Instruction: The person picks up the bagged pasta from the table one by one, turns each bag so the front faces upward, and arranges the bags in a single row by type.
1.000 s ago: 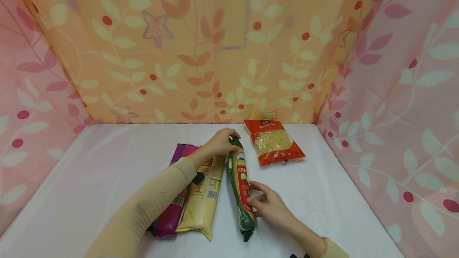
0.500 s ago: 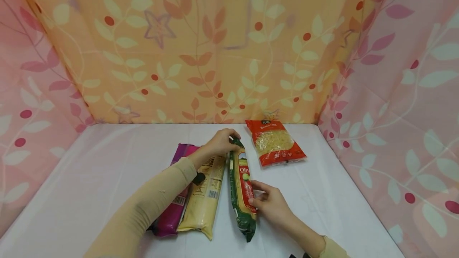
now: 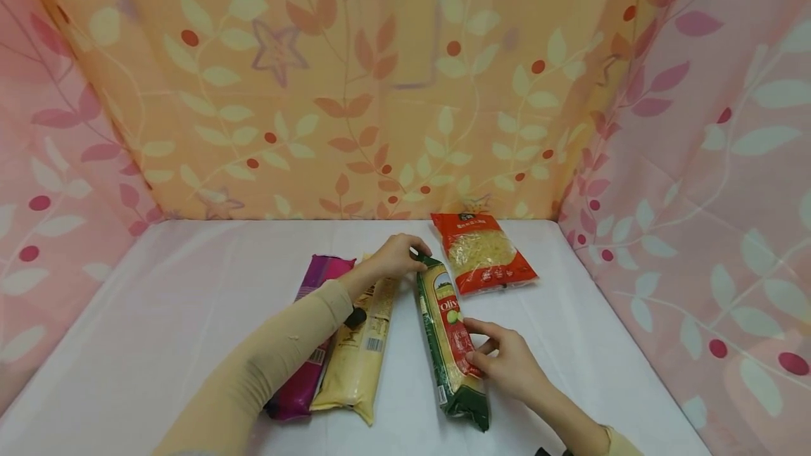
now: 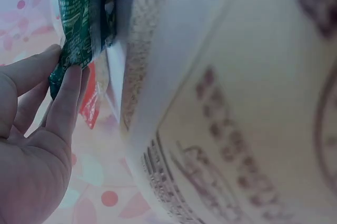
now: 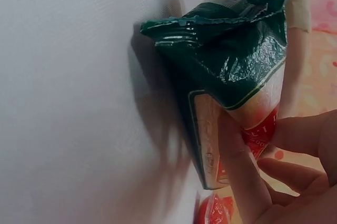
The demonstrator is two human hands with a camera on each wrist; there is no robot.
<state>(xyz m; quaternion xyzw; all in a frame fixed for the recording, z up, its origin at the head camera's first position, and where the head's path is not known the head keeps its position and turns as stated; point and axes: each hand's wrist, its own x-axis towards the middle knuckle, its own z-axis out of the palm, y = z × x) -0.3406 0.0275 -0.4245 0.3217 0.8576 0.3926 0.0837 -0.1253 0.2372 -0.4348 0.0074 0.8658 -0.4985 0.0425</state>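
A long green pasta packet (image 3: 446, 343) with a red label lies slanted, its far end tipped left. My left hand (image 3: 399, 255) pinches its far green end between thumb and fingers; the left wrist view shows the crimped green tip (image 4: 76, 50) in that pinch. Lower down, my right hand (image 3: 507, 357) holds the packet's right side, thumb on the label. In the right wrist view the packet's folded near end (image 5: 226, 45) stands out beyond the fingers (image 5: 239, 166). Under my left forearm lie a cream packet (image 3: 355, 371) and a purple packet (image 3: 304, 385), side by side.
A red bag of pale noodles (image 3: 484, 252) with a clear window lies at the back right of the white table (image 3: 203, 287). Patterned cloth walls (image 3: 355, 90) close off the back and both sides.
The green pasta packet has shifted right, away from the cream packet, and its labelled face has turned further upward. Both hands moved right with it, the right hand more. The other packets stay put.
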